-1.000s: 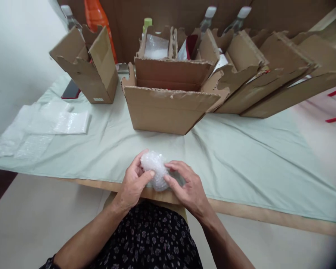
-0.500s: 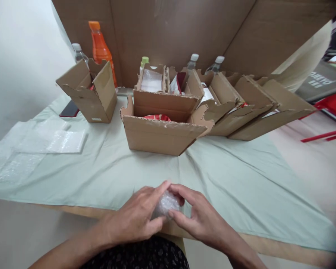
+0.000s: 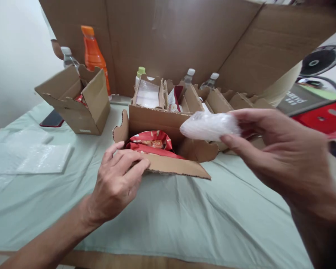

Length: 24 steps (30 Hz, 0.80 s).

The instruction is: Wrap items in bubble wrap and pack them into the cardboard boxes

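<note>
Brown cardboard forms the front box (image 3: 176, 166), which stands open with its front flap leaning outward and a red printed packet (image 3: 154, 139) inside. The left hand (image 3: 114, 181) lays its fingers over that flap; whether they pinch it cannot be told. The right hand (image 3: 280, 157) grasps a bubble-wrapped bundle (image 3: 208, 126) between thumb and fingers, above the box's right end and outside it. Behind, one open carton (image 3: 161, 98) contains a white wrapped item (image 3: 147, 95); its neighbour, a red-and-white pouch (image 3: 174, 99). The left-side carton (image 3: 78, 116) holds something red, mostly hidden.
</note>
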Each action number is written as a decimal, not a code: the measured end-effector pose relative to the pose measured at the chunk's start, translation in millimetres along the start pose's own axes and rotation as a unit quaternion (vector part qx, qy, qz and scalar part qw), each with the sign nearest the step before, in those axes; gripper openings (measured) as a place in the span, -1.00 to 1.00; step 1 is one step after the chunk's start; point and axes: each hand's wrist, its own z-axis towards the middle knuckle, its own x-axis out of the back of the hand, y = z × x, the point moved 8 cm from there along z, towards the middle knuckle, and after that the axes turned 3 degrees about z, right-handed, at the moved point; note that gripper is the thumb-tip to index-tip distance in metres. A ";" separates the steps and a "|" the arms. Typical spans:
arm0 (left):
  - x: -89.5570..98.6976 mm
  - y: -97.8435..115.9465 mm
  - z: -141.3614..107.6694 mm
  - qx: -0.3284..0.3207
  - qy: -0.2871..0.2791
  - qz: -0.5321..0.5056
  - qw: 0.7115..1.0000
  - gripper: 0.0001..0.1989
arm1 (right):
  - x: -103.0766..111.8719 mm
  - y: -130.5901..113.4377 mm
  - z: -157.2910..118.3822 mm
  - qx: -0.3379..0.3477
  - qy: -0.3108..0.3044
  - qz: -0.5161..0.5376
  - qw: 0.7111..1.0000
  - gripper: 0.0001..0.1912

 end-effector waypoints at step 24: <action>1.5 -65.5 -51.5 0.258 0.027 -0.103 0.960 -0.14 | -8.5 46.7 -57.1 -0.061 -0.070 -0.068 0.993 -0.61</action>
